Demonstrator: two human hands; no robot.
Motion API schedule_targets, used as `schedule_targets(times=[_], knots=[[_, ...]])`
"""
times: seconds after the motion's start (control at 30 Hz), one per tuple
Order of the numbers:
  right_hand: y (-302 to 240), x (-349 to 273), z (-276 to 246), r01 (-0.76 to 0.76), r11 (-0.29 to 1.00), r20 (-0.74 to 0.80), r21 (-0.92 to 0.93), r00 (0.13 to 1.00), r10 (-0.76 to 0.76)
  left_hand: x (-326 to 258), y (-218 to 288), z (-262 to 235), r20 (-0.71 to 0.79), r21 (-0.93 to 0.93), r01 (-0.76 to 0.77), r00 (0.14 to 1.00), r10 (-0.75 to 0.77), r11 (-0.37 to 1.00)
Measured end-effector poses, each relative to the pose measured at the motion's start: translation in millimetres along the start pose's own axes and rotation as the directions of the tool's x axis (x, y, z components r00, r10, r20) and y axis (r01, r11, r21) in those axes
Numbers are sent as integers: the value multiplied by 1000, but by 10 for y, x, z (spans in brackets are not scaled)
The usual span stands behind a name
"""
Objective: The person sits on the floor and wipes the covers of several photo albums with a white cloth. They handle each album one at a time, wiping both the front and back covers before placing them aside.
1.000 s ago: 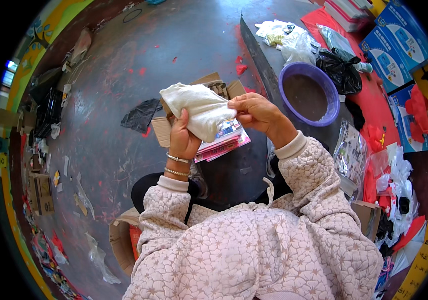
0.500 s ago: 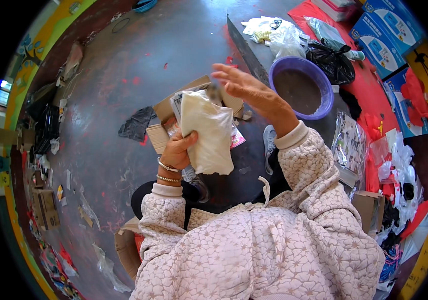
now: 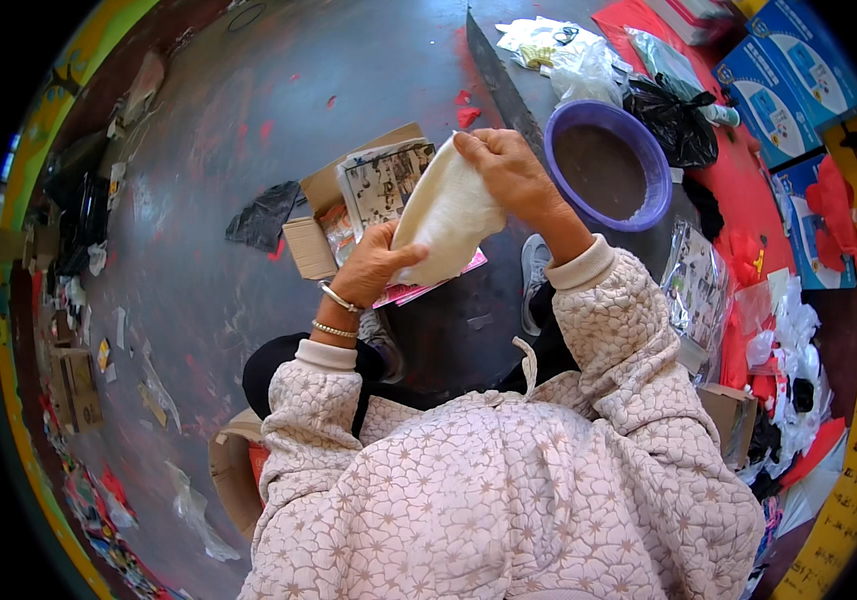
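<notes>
A cream-coloured piece of cloth [image 3: 451,215] is stretched between my two hands, above and in front of my knees. My left hand [image 3: 373,263] grips its lower left edge, fingers mostly behind the cloth. My right hand [image 3: 513,175] pinches its upper right corner. Beneath and beyond the cloth stands an open cardboard box [image 3: 310,247] on the floor. In it lies a flat package with a dark patterned picture [image 3: 383,185]. Some pink printed packets [image 3: 408,292] show under the cloth's lower edge.
To the right of the box stands a purple basin [image 3: 661,190] of murky brown liquid. A black plastic bag [image 3: 673,120], white bags [image 3: 583,65] and blue boxes [image 3: 788,75] lie farther right. Crumpled black plastic [image 3: 263,217] is left of the box; another carton [image 3: 233,470] stands by my left side.
My right hand has come down from the air and taken hold of the cloth's upper corner. The cloth has tilted and shifted right, uncovering the patterned package in the box.
</notes>
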State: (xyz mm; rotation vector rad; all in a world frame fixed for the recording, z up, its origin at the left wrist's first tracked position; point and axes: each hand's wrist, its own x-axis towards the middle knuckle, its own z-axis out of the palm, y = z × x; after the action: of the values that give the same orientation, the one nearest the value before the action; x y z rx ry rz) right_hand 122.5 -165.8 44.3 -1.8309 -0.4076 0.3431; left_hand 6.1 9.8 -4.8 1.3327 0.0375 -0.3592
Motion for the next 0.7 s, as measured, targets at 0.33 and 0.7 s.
schedule_targets(times=[0.33, 0.7], knots=[[89, -161, -1, -474, 703, 491, 531, 848, 201, -43, 25, 9, -156, -380, -127, 985, 71, 916], [45, 109, -674, 54, 720, -250, 692, 954, 168, -97, 81, -629, -577, -180, -200, 814, 62, 963]])
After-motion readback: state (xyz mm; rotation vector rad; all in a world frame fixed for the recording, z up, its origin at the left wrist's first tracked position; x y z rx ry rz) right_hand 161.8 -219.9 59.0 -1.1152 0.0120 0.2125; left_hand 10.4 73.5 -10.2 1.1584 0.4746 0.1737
